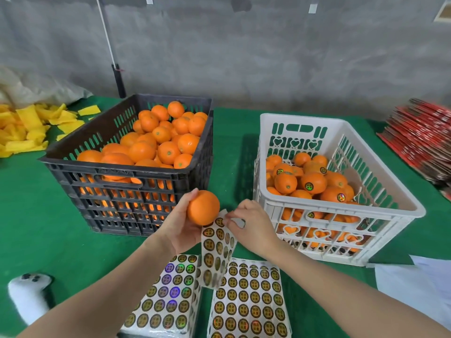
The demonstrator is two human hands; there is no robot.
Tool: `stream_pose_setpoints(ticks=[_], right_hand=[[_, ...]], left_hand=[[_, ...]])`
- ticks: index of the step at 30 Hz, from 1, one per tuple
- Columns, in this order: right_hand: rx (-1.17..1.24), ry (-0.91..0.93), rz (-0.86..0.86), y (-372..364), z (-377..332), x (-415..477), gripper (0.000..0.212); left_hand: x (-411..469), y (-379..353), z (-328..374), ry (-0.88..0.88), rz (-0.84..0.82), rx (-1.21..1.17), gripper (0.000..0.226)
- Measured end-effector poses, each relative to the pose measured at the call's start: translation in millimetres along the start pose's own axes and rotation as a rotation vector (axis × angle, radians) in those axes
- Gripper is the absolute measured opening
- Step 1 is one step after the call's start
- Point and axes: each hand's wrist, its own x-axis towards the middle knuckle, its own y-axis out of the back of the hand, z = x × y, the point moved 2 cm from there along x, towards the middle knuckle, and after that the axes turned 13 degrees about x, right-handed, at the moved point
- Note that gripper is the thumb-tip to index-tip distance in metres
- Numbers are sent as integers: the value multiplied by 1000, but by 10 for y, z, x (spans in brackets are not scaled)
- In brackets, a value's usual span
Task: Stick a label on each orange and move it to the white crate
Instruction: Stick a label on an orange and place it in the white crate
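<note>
My left hand (181, 225) grips an unlabelled orange (203, 207) in front of the black crate (127, 184), which is full of plain oranges. A strip of round gold labels (216, 250) hangs beneath the orange. My right hand (251, 224) pinches the top of that strip, right beside the orange. The white crate (341, 215) on the right holds several oranges, some showing labels.
Two stacks of label sheets (246, 296) lie on the green table near its front edge. Yellow foam sleeves (26, 128) are piled at far left, red packaging (422, 137) at far right, white paper (415, 276) at lower right. A white object (29, 296) sits at lower left.
</note>
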Motion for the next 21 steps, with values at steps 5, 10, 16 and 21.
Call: stream_pose_setpoints(ticks=[5,10,16,21], right_hand=[[-12,15,57,-31,-52,-73,20],[-76,160,191,-3,-128,-142,13],[-91,226,199,10,-151,-114,11],[-77,306,206,38,-157,-109,11]], left_hand=[[-11,-67,14,-6,18,21,81],[-24,-130,34,61,8,-31,80],[-16,-187,57,63,52,-35,82],[-23,-178,67,115,30,-28,77]])
